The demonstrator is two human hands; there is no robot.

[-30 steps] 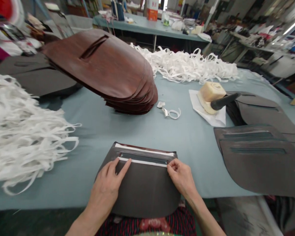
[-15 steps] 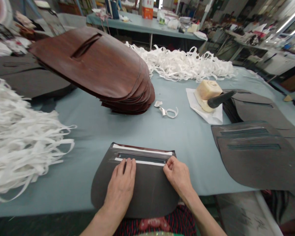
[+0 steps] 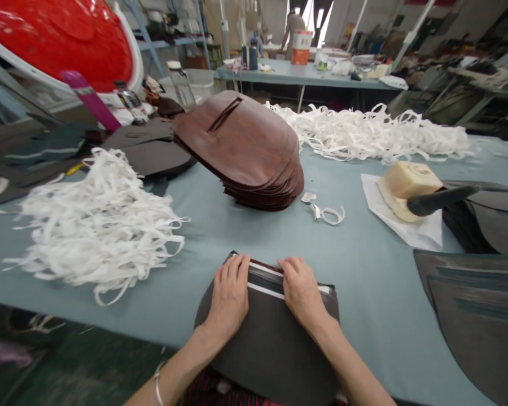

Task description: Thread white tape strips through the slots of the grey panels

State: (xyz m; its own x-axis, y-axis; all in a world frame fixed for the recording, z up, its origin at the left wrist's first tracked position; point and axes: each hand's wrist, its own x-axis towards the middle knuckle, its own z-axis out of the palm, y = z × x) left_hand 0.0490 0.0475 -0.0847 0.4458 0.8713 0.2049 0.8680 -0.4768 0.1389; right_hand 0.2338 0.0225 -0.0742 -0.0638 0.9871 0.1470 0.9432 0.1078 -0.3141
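A dark grey panel [image 3: 275,344] with a curved lower edge lies at the table's front edge, partly over my lap. It has a slot near its top, with a white tape strip [image 3: 266,291] below the slot and another white strip [image 3: 258,268] along the top edge. My left hand [image 3: 232,290] rests palm down on the panel's upper left, its outstretched fingers reaching the top edge. On the upper right lies my right hand [image 3: 302,290], fingers extended but slightly bent over the strips. Both hands hide parts of the tape and slot.
A stack of brown slotted panels [image 3: 245,144] stands mid-table, with a heap of white strips [image 3: 105,225] at left and another heap [image 3: 376,132] behind. At right are a cream block [image 3: 410,179], a black-handled brush [image 3: 442,201] and more grey panels [image 3: 478,316].
My left hand has moved up from the lower strip to the panel's top edge. My right hand has left the strip's right end, moved inward and unfolded its fingers. The view has swung left.
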